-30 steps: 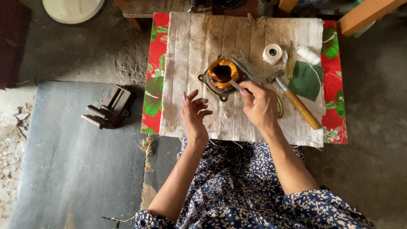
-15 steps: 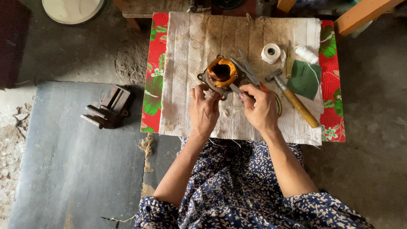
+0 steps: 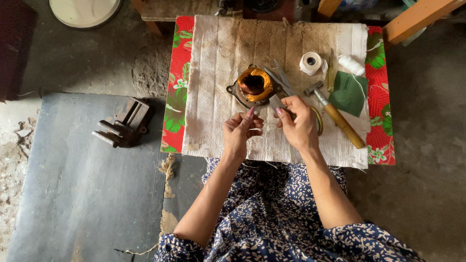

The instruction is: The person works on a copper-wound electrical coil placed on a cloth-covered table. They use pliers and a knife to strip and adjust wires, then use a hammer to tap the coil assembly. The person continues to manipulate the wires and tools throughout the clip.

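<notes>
At frame centre, the left hand pinches something too small to tell. The right hand grips scissors beside the copper coil on the desk.

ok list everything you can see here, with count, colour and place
motor stator: 1, copper windings, metal frame, cloth centre
scissors: 1, grey, right of stator
hammer: 1, wooden handle, cloth right
tape roll: 1, white, cloth upper right
green sheet: 1, right edge
white cloth: 1, over red floral cover
vise: 1, dark, floor left
left hand: near cloth's front edge
right hand: beside scissors
</notes>
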